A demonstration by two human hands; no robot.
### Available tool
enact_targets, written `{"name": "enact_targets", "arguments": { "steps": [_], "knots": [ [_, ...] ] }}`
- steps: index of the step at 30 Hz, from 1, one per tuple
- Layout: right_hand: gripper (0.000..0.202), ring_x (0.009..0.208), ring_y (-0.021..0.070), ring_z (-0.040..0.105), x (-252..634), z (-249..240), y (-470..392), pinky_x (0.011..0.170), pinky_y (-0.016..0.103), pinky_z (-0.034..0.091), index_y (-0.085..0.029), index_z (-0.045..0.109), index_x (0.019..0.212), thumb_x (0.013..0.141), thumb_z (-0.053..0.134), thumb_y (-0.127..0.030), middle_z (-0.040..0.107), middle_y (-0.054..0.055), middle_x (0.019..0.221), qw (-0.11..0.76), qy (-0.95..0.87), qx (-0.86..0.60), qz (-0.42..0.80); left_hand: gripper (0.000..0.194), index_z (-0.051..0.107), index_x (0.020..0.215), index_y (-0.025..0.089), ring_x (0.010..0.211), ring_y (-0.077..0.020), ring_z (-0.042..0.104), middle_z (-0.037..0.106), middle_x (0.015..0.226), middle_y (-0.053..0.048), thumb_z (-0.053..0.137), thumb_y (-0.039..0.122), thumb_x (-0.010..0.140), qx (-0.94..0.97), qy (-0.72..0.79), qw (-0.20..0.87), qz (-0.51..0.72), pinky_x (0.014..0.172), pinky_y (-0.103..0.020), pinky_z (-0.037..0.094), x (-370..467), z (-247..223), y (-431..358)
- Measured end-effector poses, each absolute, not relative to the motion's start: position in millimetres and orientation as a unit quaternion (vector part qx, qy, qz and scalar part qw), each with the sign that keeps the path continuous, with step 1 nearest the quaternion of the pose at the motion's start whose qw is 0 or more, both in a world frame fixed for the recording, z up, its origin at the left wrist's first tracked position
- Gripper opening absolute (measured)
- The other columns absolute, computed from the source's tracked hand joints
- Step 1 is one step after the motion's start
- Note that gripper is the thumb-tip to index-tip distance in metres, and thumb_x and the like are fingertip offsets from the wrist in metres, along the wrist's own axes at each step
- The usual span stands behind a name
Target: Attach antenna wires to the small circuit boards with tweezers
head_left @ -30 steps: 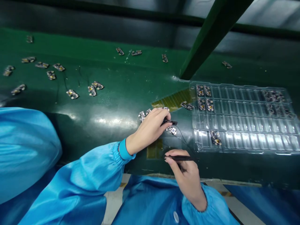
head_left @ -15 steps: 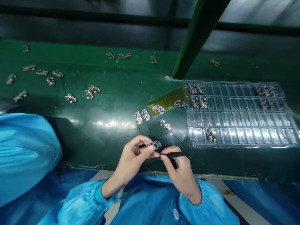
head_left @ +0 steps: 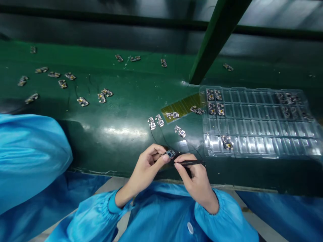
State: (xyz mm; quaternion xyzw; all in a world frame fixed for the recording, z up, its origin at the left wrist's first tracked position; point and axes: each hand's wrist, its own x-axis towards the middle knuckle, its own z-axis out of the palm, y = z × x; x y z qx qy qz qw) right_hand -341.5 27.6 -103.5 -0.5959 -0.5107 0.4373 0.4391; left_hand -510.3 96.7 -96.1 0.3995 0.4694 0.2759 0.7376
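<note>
Between the thumb and fingers of my left hand (head_left: pixel 148 164) is a small circuit board (head_left: pixel 171 154), its face with a dark square chip turned up. My right hand (head_left: pixel 198 174) pinches a pair of black tweezers (head_left: pixel 190 163), whose tips reach the board's right end; whether they grip anything there is too small to tell. Just beyond my hands lie a loose circuit board (head_left: pixel 180 131) with a thin black wire and two more side by side. Another board (head_left: pixel 173 115) rests on a strip of amber tape (head_left: pixel 183 107).
A clear compartment tray (head_left: pixel 264 156) on the right holds several boards. More boards (head_left: pixel 82 101) are scattered over the green bench (head_left: pixel 121 111) at left and back. A green post (head_left: pixel 212 47) rises behind the tape. A person's blue sleeve or cap (head_left: pixel 32 158) is close on the left.
The view has shifted slightly, so the bench items sit a little differently in the picture. My hands stay together on the board, and the tweezers lie at a slightly different angle.
</note>
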Motion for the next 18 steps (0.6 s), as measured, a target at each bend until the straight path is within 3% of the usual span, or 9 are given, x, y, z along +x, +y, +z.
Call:
{"name": "enact_targets", "arguments": {
  "steps": [18],
  "knots": [
    [0.007, 0.078, 0.0138, 0.071, -344.9, -108.2, 27.0, 0.071, 0.023, 0.058, -0.023, 0.064, 0.096, 0.094, 0.061, -0.029, 0.068, 0.001, 0.09, 0.428, -0.456, -0.637, 0.45, 0.017, 0.058, 0.091, 0.018, 0.078, -0.0111, 0.059, 0.059, 0.083, 0.001, 0.069, 0.031, 0.09, 0.41, 0.461, 0.732, 0.29, 0.073, -0.021, 0.049, -507.9, -99.0, 94.5]
  ]
}}
